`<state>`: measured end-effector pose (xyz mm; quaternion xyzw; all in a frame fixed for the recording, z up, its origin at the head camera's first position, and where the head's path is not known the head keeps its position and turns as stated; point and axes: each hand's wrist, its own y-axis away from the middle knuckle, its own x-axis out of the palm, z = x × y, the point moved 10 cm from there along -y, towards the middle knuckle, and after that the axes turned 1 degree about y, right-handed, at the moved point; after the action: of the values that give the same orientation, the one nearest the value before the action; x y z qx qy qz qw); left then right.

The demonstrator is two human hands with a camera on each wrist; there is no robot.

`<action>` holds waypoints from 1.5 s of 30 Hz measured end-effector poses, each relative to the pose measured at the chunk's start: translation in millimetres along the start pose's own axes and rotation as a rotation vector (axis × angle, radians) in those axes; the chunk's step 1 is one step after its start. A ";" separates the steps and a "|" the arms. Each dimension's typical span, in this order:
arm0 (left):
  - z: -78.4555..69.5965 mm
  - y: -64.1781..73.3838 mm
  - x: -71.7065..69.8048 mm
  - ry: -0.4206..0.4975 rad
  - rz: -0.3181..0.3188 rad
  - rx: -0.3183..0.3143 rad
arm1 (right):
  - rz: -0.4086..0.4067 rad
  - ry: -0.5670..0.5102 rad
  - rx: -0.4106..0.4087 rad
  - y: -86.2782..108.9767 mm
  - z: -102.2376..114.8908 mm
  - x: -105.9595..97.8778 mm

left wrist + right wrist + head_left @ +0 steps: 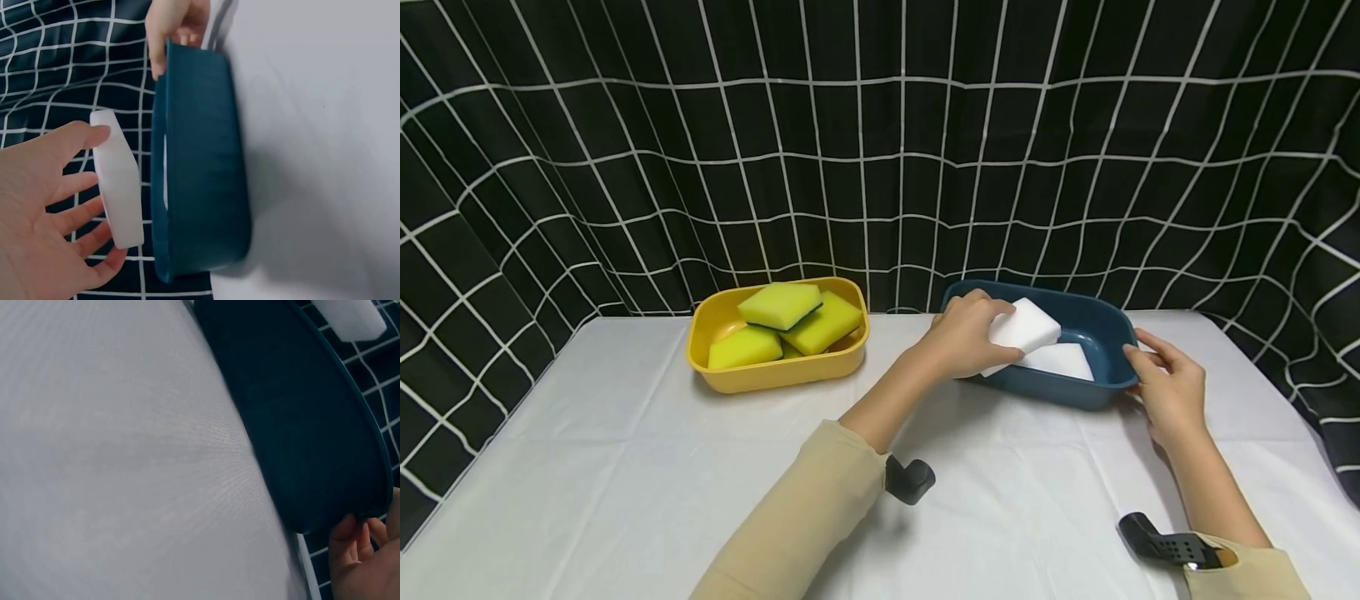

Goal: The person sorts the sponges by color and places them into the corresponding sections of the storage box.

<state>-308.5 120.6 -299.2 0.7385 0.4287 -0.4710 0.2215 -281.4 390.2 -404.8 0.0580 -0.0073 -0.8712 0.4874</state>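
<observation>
Over the dark blue basin (1060,390), my left hand (966,333) grips a white sponge block (1026,325) between thumb and fingers. The left wrist view shows that white block (119,181) above the basin's rim, apart from it. Another white block (1060,361) lies inside the basin. My right hand (1172,387) holds the basin's right end by its rim, thumb on the near side. In the right wrist view, the fingers (344,540) pinch the rim at the basin's corner.
To the left stands a yellow basin (782,375) with several yellow sponges (781,306) piled in it. A white cloth (587,467) covers the table. Behind it hangs a black curtain (880,183) with a white grid.
</observation>
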 end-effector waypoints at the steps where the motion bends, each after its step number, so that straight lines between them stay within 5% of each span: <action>1: -1.4 -1.8 1.0 -0.007 -0.001 -0.005 | -0.001 0.003 0.001 -0.1 0.0 -0.2; 21: -13.1 -32.1 6.4 0.022 -0.139 -0.120 | -0.002 0.014 0.001 -2.2 0.8 -3.2; 28: -19.3 -40.7 12.5 -0.016 -0.143 -0.179 | 0.005 0.041 -0.005 -2.7 0.6 -2.9; 37: -35.9 -52.6 23.1 -0.131 -0.142 -0.193 | 0.007 0.056 0.005 -3.6 -1.5 -1.4; 45: -40.3 -55.9 33.0 -0.137 -0.153 -0.208 | 0.006 0.081 0.002 -2.4 -2.6 -0.4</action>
<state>-329.0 193.9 -305.6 0.6427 0.5143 -0.4887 0.2890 -282.9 391.9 -407.5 0.0937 0.0115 -0.8667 0.4897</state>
